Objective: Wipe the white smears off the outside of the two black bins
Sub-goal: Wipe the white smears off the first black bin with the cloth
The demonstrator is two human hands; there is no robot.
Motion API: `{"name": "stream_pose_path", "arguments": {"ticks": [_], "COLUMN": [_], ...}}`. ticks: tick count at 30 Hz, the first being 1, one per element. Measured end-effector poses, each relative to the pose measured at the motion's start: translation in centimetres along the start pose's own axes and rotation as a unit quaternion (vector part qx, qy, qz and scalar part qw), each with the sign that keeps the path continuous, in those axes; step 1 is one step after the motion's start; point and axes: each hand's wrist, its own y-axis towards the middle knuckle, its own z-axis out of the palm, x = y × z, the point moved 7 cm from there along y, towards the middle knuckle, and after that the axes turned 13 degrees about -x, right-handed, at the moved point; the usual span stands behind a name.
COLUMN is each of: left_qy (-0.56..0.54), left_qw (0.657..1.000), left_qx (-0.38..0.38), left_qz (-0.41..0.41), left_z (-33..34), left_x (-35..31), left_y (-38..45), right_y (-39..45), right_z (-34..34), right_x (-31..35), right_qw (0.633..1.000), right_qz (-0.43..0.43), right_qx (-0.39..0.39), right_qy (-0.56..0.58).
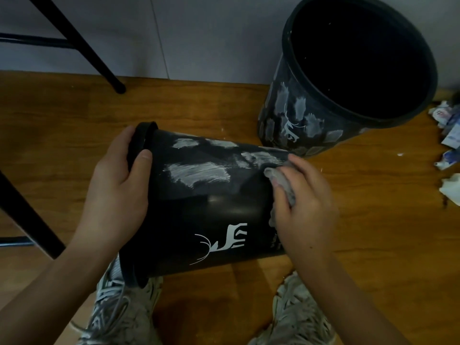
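Black chair legs (74,43) at floor's far-left. Left hand (117,180) grips rim of near bin (199,210), fingers curled over the edge, thumb on the outer wall. Near bin lies on its side over the wooden floor (62,115), long axis left-right, mouth pointing left, base right; white smears (199,171) on its upper side, deer logo (221,241) lower. Right hand (303,200) holds a grey cloth (281,180) pressed to the bin near its base. Far bin (348,70) stands upright at far right, mouth up, smeared. Crumpled paper (448,135) by right edge.
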Motion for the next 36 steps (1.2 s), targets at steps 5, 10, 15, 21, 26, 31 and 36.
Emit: {"name": "stream_pose_path", "arguments": {"ticks": [5, 10, 15, 21, 26, 31, 36], "left_qy": [0.01, 0.026, 0.015, 0.011, 0.013, 0.012, -0.007], "left_qw": [1.0, 1.0, 1.0, 1.0, 1.0, 1.0, 1.0], "left_qx": [-0.002, -0.007, -0.007, -0.01, -0.005, -0.008, -0.001], "left_qz": [-0.001, 0.0, 0.0, 0.004, -0.015, -0.016, -0.007], "left_z": [-0.1, -0.1, -0.2, -0.1, -0.1, -0.2, -0.2], "left_x": [0.4, 1.1, 0.9, 0.4, 1.4, 1.5, 0.8], "left_y": [0.0, 0.1, -0.1, 0.0, 0.1, 0.1, -0.4], "right_y": [-0.7, -0.7, -0.8, -0.9, -1.5, -1.3, -1.0], "right_z": [0.9, -0.2, -1.0, -0.6, 1.3, 1.9, 0.4], "right_x": [4.3, -0.1, -3.6, -1.7, 6.1, 8.3, 2.9], "right_qw": [0.994, 1.0, 0.998, 0.998, 0.992, 0.984, 0.998], "right_qz": [-0.078, -0.027, 0.041, 0.026, -0.074, -0.122, -0.037], "right_qx": [-0.007, -0.012, -0.043, -0.056, 0.004, 0.035, -0.009], "right_qy": [0.076, 0.011, -0.023, 0.008, 0.107, 0.121, 0.052]}}
